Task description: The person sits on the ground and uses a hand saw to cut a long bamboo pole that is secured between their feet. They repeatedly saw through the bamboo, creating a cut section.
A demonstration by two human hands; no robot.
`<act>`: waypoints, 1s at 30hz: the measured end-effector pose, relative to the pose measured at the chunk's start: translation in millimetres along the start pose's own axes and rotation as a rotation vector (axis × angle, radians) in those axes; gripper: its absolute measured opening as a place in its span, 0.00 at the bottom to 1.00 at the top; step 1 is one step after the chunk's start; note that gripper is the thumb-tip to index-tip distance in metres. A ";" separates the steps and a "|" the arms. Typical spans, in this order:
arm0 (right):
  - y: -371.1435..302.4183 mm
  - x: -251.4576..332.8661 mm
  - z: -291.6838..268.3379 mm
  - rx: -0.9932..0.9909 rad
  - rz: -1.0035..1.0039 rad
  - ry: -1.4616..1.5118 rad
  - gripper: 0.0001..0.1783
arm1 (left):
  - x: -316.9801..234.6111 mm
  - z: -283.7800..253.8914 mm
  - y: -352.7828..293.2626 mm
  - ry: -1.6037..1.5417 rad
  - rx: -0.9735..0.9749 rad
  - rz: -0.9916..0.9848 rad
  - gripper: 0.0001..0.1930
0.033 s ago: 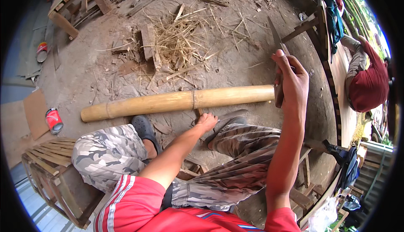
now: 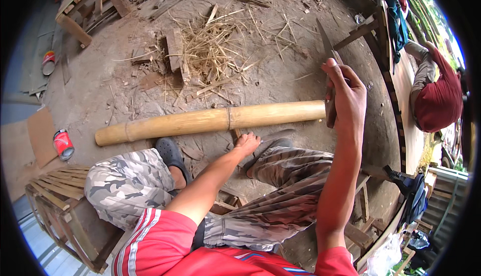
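Note:
A long yellow bamboo pole [image 2: 185, 120] lies across the ground in front of my feet, its joints showing as rings. My right hand [image 2: 349, 93] is closed around the brown handle of a knife [image 2: 326, 38], held up beside the pole's right end with the narrow blade pointing away from me. Reaching down between my legs, my left hand [image 2: 247, 144] has its fingers curled just on the near side of the pole. Next to it a broad curved blade [image 2: 275, 136] extends right over my shoe; what those fingers grip is hidden.
Beyond the pole, a wooden block [image 2: 175, 50] stands by a heap of bamboo shavings [image 2: 213, 53]. A red can [image 2: 63, 144] and slatted wooden stand [image 2: 62, 186] are at left. A person in a dark red top [image 2: 438, 103] sits bent over at right.

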State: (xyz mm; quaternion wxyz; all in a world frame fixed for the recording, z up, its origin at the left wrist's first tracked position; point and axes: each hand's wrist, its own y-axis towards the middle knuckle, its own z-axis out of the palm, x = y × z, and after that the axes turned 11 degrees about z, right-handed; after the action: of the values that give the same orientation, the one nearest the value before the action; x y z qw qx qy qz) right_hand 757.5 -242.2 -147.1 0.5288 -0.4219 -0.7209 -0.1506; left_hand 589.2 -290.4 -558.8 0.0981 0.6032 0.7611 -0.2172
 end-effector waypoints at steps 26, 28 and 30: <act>-111.4 78.8 47.9 0.178 -0.165 -0.211 0.21 | 187.1 -55.9 -143.3 0.163 0.020 -0.371 0.64; -118.5 75.6 45.7 0.196 -0.162 -0.143 0.22 | 184.9 -64.6 -135.4 0.162 0.058 -0.352 0.69; -120.1 69.4 46.6 0.202 -0.183 -0.154 0.21 | 188.6 -82.8 -133.6 0.135 0.090 -0.341 0.69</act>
State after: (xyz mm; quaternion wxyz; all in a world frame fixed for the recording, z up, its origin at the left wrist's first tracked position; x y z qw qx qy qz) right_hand 629.8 -252.1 -76.2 0.4958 -0.3094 -0.8062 -0.0923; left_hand 422.5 -111.9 -534.6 -0.0187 0.4824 0.8467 -0.2236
